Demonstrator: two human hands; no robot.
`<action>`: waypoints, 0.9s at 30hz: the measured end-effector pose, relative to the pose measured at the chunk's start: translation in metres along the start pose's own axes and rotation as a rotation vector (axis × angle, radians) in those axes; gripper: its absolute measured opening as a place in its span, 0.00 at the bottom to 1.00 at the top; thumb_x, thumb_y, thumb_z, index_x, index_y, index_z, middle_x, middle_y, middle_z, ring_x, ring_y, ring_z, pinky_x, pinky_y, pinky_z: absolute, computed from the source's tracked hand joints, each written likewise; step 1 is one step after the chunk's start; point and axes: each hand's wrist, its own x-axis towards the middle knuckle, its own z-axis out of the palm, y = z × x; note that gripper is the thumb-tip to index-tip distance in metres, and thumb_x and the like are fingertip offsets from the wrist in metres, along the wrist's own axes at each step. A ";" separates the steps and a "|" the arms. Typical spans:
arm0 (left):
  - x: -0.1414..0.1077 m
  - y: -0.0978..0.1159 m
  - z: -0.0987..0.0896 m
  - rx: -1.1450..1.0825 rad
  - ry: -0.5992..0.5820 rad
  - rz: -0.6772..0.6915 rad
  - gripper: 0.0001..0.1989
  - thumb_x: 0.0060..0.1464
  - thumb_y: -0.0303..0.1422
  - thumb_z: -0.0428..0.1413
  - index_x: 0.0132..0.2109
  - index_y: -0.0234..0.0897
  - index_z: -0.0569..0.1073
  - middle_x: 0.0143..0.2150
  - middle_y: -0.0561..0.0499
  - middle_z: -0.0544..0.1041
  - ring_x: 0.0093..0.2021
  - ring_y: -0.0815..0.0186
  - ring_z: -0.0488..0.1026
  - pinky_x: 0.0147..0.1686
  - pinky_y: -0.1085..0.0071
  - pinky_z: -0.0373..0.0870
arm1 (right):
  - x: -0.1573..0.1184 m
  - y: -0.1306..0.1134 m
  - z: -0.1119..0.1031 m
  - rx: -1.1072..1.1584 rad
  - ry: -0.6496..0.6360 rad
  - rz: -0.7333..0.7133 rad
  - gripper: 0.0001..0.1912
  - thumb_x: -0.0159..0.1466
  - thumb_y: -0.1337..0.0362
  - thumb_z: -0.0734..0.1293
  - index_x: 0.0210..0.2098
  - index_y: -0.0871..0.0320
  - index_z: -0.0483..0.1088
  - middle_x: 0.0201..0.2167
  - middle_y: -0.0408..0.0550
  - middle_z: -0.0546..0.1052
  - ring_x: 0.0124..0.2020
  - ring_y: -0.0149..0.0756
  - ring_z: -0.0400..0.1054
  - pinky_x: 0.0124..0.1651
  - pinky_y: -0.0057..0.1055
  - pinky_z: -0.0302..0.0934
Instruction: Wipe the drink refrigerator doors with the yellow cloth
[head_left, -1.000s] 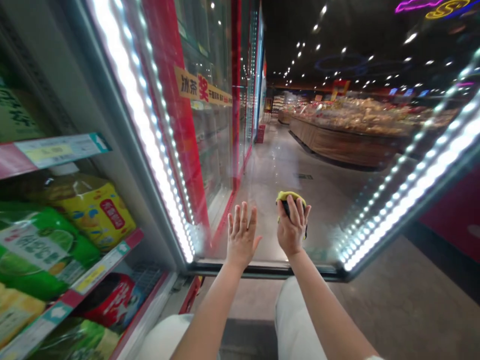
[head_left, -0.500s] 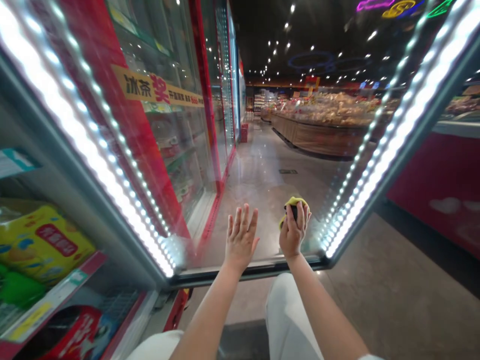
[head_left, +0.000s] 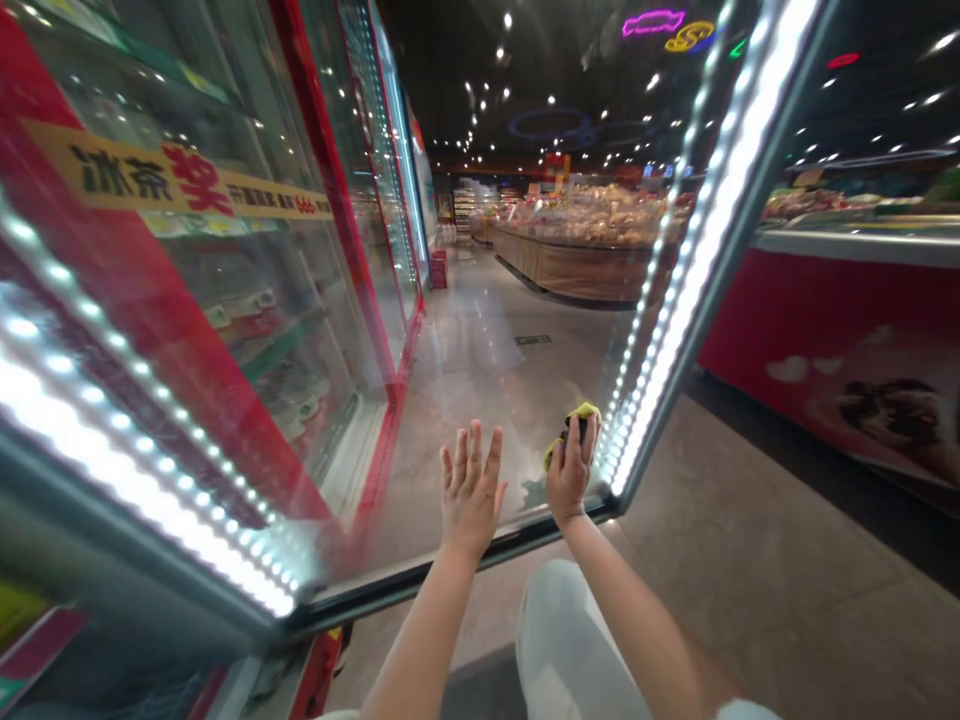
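Observation:
In the head view a glass cooler door (head_left: 480,390) stands in front of me, with bright LED strips along both sides and a dark frame at its bottom. My left hand (head_left: 471,495) is spread near the lower middle of the glass, fingers stretched and holding nothing. To its right, my right hand (head_left: 571,465) grips a yellow and black cloth (head_left: 582,412) close to the lower right corner of the pane. The cloth lies on the glass side of the fingers, partly hidden by them. Whether the left palm touches the glass I cannot tell.
Tall red-framed coolers (head_left: 315,250) line the left side, seen through the glass. A red chest freezer (head_left: 825,350) stands on the right. Farther off is a wood-sided display (head_left: 570,262) heaped with goods. Part of a cooler shelf (head_left: 37,645) shows at lower left.
My view has turned rightward, so the door and aisle sit farther left. My right hand and the cloth are nearer the right LED strip. The left hand stays spread.

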 end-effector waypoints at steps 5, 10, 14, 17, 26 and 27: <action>0.000 0.004 0.011 -0.063 0.011 0.062 0.49 0.58 0.31 0.62 0.76 0.49 0.40 0.77 0.48 0.44 0.77 0.56 0.37 0.75 0.49 0.35 | 0.002 0.002 0.004 -0.025 -0.108 -0.072 0.34 0.74 0.69 0.56 0.76 0.45 0.43 0.78 0.54 0.44 0.78 0.50 0.37 0.73 0.62 0.48; 0.005 0.002 0.022 -0.111 0.084 0.048 0.44 0.62 0.33 0.59 0.75 0.52 0.44 0.77 0.51 0.46 0.77 0.61 0.37 0.75 0.54 0.29 | 0.027 0.025 -0.002 -0.140 -0.069 -0.058 0.33 0.73 0.68 0.55 0.75 0.48 0.46 0.77 0.54 0.47 0.77 0.48 0.41 0.73 0.60 0.49; 0.010 0.003 0.030 -0.168 0.135 0.021 0.42 0.64 0.32 0.57 0.75 0.54 0.44 0.77 0.51 0.45 0.77 0.59 0.39 0.75 0.49 0.29 | 0.031 0.026 -0.004 -0.197 -0.164 -0.067 0.37 0.72 0.70 0.56 0.77 0.51 0.39 0.78 0.55 0.41 0.78 0.48 0.32 0.74 0.58 0.49; 0.014 0.004 0.034 -0.186 0.137 0.007 0.42 0.63 0.31 0.58 0.75 0.54 0.44 0.77 0.51 0.43 0.77 0.56 0.39 0.74 0.45 0.29 | 0.044 0.030 -0.002 -0.183 -0.184 -0.098 0.37 0.71 0.72 0.55 0.76 0.51 0.40 0.78 0.55 0.44 0.78 0.46 0.34 0.74 0.56 0.50; 0.020 0.024 0.056 -0.175 0.233 -0.001 0.44 0.63 0.30 0.57 0.76 0.47 0.41 0.78 0.46 0.40 0.77 0.52 0.39 0.74 0.42 0.36 | 0.033 0.045 0.016 -0.106 0.147 0.055 0.25 0.72 0.69 0.57 0.65 0.50 0.69 0.62 0.58 0.67 0.64 0.47 0.63 0.64 0.51 0.63; 0.020 0.026 0.061 -0.160 0.225 0.032 0.43 0.63 0.30 0.56 0.76 0.47 0.41 0.78 0.47 0.41 0.77 0.54 0.39 0.74 0.44 0.37 | 0.036 0.042 0.018 -0.076 0.142 0.033 0.24 0.72 0.69 0.57 0.64 0.50 0.70 0.62 0.58 0.68 0.64 0.47 0.64 0.64 0.50 0.63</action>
